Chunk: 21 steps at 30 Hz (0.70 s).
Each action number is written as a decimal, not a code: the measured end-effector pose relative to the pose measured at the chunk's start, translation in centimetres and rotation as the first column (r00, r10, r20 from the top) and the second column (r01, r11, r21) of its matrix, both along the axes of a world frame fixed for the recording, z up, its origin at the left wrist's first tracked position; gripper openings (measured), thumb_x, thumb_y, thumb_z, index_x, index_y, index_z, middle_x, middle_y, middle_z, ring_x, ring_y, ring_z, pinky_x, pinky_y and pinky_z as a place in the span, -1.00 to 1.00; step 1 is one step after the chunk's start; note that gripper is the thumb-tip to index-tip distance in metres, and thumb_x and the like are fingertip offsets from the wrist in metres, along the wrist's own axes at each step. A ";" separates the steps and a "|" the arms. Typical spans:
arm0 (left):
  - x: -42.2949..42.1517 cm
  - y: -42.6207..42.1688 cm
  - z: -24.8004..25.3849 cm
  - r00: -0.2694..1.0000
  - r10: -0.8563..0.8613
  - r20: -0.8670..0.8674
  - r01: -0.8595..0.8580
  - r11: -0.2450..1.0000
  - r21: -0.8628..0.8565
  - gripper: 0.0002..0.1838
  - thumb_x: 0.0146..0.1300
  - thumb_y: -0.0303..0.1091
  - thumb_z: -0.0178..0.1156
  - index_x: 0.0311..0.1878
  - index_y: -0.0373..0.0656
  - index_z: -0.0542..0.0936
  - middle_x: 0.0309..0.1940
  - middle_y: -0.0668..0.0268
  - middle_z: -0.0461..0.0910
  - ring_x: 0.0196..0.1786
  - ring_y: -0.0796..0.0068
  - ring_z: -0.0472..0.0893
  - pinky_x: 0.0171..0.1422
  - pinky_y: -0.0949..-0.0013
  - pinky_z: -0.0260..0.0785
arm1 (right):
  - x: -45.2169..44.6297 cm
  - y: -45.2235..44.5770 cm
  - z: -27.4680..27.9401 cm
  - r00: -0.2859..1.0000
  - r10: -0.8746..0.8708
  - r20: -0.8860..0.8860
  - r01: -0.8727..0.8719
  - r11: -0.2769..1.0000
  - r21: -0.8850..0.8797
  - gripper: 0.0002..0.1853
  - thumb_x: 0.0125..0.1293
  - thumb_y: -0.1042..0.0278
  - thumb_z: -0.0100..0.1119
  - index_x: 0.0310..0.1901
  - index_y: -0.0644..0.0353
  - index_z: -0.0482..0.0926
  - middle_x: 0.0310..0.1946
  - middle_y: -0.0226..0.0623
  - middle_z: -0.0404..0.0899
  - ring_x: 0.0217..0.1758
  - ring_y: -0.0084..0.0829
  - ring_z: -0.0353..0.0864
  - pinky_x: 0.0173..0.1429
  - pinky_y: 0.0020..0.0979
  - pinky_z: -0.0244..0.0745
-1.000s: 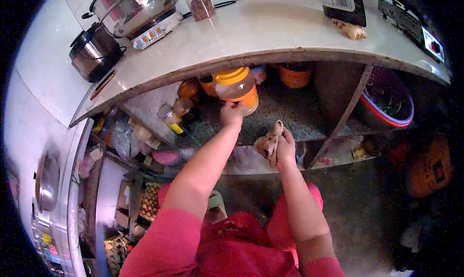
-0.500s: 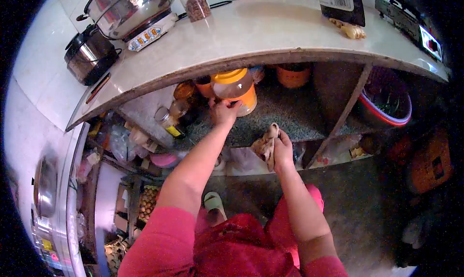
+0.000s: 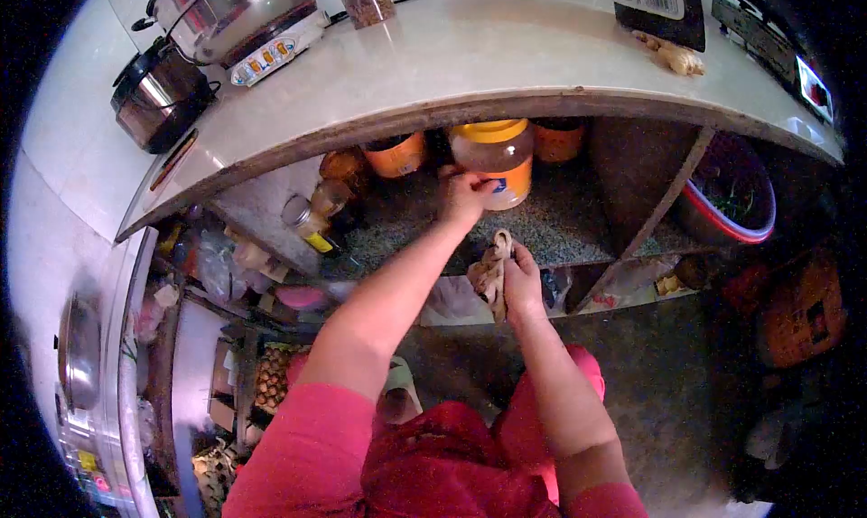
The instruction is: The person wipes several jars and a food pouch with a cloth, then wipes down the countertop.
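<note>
A clear jar with a yellow lid and an orange label (image 3: pixel 508 170) stands upright on the speckled shelf (image 3: pixel 388 238) under the counter. My left hand (image 3: pixel 465 196) touches the jar's left side near the label, its fingers bent; whether they grip it is hard to tell. A crumpled beige cloth (image 3: pixel 490 274) is held in my right hand (image 3: pixel 521 283), just in front of the shelf edge. Behind and left of the jar sits an orange-labelled container (image 3: pixel 396 155), and another orange container (image 3: pixel 557 140) is at its right.
Small glass jars (image 3: pixel 307 222) stand at the shelf's left. A divider (image 3: pixel 664 193) separates off a basin (image 3: pixel 731 202) on the right. On the counter (image 3: pixel 452 57) are a steel pot (image 3: pixel 235 17), a dark cooker (image 3: pixel 163 98) and ginger (image 3: pixel 679 59). Eggs (image 3: pixel 274 378) lie low at left.
The yellow-lidded jar has moved right along the shelf, with my left hand beside it. The orange container behind it shows more. My right hand with the cloth has shifted slightly left.
</note>
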<state>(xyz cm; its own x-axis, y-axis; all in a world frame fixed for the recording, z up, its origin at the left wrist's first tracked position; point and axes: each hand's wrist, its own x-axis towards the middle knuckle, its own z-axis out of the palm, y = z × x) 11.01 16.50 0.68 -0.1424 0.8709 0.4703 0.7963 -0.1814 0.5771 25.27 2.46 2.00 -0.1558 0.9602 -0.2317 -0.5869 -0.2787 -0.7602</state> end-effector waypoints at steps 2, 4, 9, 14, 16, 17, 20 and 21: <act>1.7 1.4 -0.4 0.999 -0.025 0.048 0.027 0.999 -0.034 -0.66 0.15 -0.08 0.33 -0.15 -0.13 0.68 -0.23 0.19 0.70 -0.12 0.22 0.66 0.07 0.25 0.44 | -0.1 0.1 -0.3 0.999 -0.035 0.029 0.035 0.999 0.002 -0.60 0.31 0.58 -0.13 0.18 0.21 0.38 -0.26 -0.32 0.56 -0.34 -0.48 0.56 -0.26 -0.46 0.53; 3.0 2.0 -0.8 0.999 0.010 0.041 -0.011 1.000 0.029 -0.67 0.16 -0.09 0.31 -0.15 -0.13 0.68 -0.22 0.18 0.70 -0.11 0.18 0.65 0.07 0.22 0.43 | 0.0 0.5 -0.8 0.997 -0.055 0.044 0.055 0.998 0.009 -0.60 0.30 0.58 -0.14 0.18 0.22 0.38 -0.26 -0.32 0.56 -0.35 -0.49 0.54 -0.25 -0.47 0.51; 4.7 2.9 -1.4 0.980 0.152 0.126 -0.143 0.987 -0.075 -0.64 0.04 -0.02 0.36 -0.21 -0.07 0.66 -0.18 0.10 0.56 0.09 0.09 0.47 0.10 0.17 0.40 | 0.9 1.7 -2.6 0.995 -0.032 0.091 0.028 0.999 0.044 -0.61 0.30 0.55 -0.13 0.17 0.23 0.40 -0.22 -0.31 0.55 -0.31 -0.48 0.53 -0.22 -0.47 0.48; 3.2 -1.6 1.3 0.966 -0.189 0.176 0.244 0.889 -0.388 -0.64 0.08 -0.11 0.34 -0.18 -0.20 0.61 -0.21 0.09 0.59 -0.01 0.20 0.55 0.05 0.19 0.40 | 1.3 2.0 -3.7 0.995 -0.088 0.057 0.085 0.996 0.037 -0.63 0.31 0.54 -0.14 0.15 0.24 0.40 -0.20 -0.29 0.55 -0.25 -0.46 0.55 -0.18 -0.44 0.51; 2.1 -6.2 4.5 0.899 -0.426 0.106 0.426 0.787 -0.446 -0.63 0.13 -0.13 0.33 -0.12 -0.20 0.58 -0.18 0.14 0.60 -0.09 0.28 0.59 0.04 0.24 0.41 | 1.4 1.8 -3.1 0.996 -0.090 -0.014 0.090 0.996 -0.002 -0.61 0.31 0.54 -0.14 0.18 0.23 0.39 -0.20 -0.28 0.54 -0.29 -0.47 0.53 -0.23 -0.45 0.49; 1.0 -7.6 5.4 0.826 -0.562 -0.037 0.491 0.751 -0.442 -0.61 0.17 -0.12 0.32 -0.07 -0.19 0.56 -0.14 0.19 0.60 -0.12 0.34 0.60 0.04 0.28 0.43 | 1.7 1.6 -2.4 0.997 -0.058 -0.053 0.057 0.998 -0.015 -0.60 0.31 0.55 -0.16 0.19 0.24 0.37 -0.21 -0.26 0.55 -0.31 -0.45 0.54 -0.25 -0.43 0.51; -0.4 -13.4 13.2 0.764 -0.640 0.083 0.516 0.529 -0.673 -0.57 0.22 -0.09 0.27 0.02 -0.20 0.54 -0.14 0.19 0.61 -0.20 0.44 0.62 -0.09 0.33 0.48 | 2.2 1.3 -1.0 0.989 -0.094 -0.113 0.089 0.995 -0.049 -0.62 0.33 0.52 -0.17 0.18 0.26 0.35 -0.23 -0.24 0.57 -0.30 -0.43 0.59 -0.21 -0.40 0.55; -1.0 -14.8 15.2 0.753 -0.654 0.074 0.503 0.499 -0.706 -0.56 0.24 -0.08 0.26 0.05 -0.20 0.53 -0.14 0.20 0.61 -0.22 0.46 0.63 -0.12 0.33 0.49 | 2.0 1.4 -1.1 0.984 -0.132 -0.120 0.127 0.991 -0.048 -0.63 0.33 0.51 -0.18 0.17 0.26 0.35 -0.22 -0.24 0.57 -0.29 -0.43 0.59 -0.20 -0.39 0.56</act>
<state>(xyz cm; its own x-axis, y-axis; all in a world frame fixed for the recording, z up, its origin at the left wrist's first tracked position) 10.06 1.66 15.83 0.5302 0.7952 -0.2940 0.7533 -0.2827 0.5938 27.26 3.82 0.86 -0.0603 0.9646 -0.2569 -0.7082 -0.2227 -0.6700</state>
